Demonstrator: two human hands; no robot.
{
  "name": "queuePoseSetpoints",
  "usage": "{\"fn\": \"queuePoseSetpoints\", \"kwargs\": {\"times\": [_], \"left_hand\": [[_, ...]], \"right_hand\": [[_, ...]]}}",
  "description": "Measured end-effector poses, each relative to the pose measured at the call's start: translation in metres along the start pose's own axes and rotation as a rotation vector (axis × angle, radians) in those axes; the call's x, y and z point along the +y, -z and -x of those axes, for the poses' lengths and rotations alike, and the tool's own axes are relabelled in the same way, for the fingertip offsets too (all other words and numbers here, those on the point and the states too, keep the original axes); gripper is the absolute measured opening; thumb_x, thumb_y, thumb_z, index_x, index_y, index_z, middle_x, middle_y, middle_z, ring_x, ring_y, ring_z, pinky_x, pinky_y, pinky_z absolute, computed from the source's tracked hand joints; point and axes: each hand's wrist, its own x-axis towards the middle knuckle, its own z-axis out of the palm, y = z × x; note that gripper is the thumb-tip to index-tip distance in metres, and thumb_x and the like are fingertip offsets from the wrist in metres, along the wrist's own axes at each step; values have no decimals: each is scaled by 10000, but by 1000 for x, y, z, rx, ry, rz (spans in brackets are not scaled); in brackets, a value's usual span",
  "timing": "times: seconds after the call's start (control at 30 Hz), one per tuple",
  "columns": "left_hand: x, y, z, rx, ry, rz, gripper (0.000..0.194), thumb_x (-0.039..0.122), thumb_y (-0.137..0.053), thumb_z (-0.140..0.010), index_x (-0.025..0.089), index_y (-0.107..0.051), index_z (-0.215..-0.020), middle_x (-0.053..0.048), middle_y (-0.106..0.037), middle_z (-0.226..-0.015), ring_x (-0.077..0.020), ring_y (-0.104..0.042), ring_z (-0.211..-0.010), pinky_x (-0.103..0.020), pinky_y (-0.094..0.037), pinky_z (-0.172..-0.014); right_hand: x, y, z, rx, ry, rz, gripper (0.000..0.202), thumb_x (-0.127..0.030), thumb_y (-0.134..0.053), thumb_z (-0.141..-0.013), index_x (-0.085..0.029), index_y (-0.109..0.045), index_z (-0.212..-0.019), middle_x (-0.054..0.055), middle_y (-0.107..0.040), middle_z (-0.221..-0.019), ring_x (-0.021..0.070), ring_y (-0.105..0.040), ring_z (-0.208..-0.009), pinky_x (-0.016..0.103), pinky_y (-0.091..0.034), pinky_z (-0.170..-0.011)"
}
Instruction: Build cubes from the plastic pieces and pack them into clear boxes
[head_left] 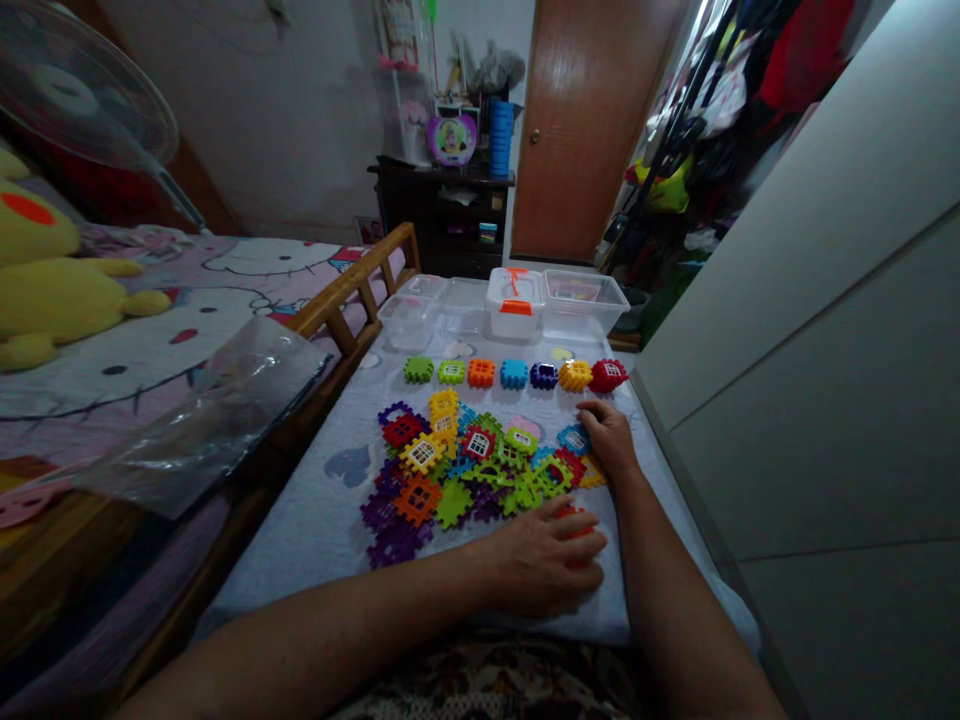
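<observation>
My left hand (pixel 551 560) lies palm down at the near right of the pile, fingers spread over an orange block piece (pixel 576 518) that shows between them. My right hand (pixel 611 437) is at the pile's right edge, its fingers bent and apart, beside a blue window piece (pixel 574 438). A yellow-orange piece (pixel 592 472) lies by its wrist. The loose pile holds notched plastic pieces, among them a purple piece (pixel 397 540), a green square (pixel 454 503) and a yellow window piece (pixel 422 454). Behind it stands a row of assembled blocks, from a green block (pixel 418 370) to a red block (pixel 607 375).
Clear plastic boxes (pixel 585 300) and a lidded box with orange clips (pixel 516 305) stand at the table's far end. A wooden bed rail (pixel 352 285) and a clear plastic bag (pixel 225 410) are on the left. A white cabinet (pixel 810 400) borders the right.
</observation>
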Motion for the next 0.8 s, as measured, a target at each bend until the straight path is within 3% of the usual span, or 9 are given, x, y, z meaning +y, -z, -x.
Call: {"fn": "queuePoseSetpoints", "kwargs": {"times": [0.1, 0.27, 0.5, 0.67, 0.8], "left_hand": [[-2, -6, -10, -5, -60, -14, 217, 364, -529, -968, 231, -676, -1054, -77, -636, -1257, -258, -514, -1251, -473, -347, -1126], [-18, -12, -14, 22, -12, -108, 165, 225, -536, -955, 209, -689, -1016, -87, -676, -1114, -264, -552, -1202, -472, -379, -1094], [-17, -11, -5, 24, 72, -118, 172, 221, -520, -974, 208, -674, -1050, -78, -682, -1157, -239, -565, -1202, -463, -379, -1121], [-16, 13, 20, 49, 202, -60, 291, 219, -556, -954, 252, -608, -1238, -62, -580, -1403, -233, -462, -1348, -480, -343, -1166], [-47, 47, 66, 92, 501, -60, 350, 166, -522, -935, 264, -606, -1260, -77, -575, -1403, -255, -444, -1366, -519, -324, -1175]], "right_hand": [[0, 1, 0, 3, 15, 0, 294, -405, -581, -691, -183, -705, -839, 37, -699, -726, 196, -595, -683, 314, -472, -664], [0, 0, 1, -8, 26, -13, 291, -400, -586, -694, -182, -709, -842, 45, -723, -764, 199, -615, -689, 326, -488, -688], [1, 1, 0, -52, 18, -21, 340, -441, -618, -703, -167, -703, -886, 67, -726, -807, 214, -629, -725, 346, -501, -700], [-11, 1, 8, -167, 261, 138, 303, -397, -604, -784, -201, -727, -980, 92, -730, -1020, 254, -639, -968, 427, -482, -909], [-26, -10, 21, -460, 454, 253, 307, -362, -655, -808, -250, -728, -1084, 78, -704, -1189, 272, -570, -1153, 464, -395, -1037]]}}
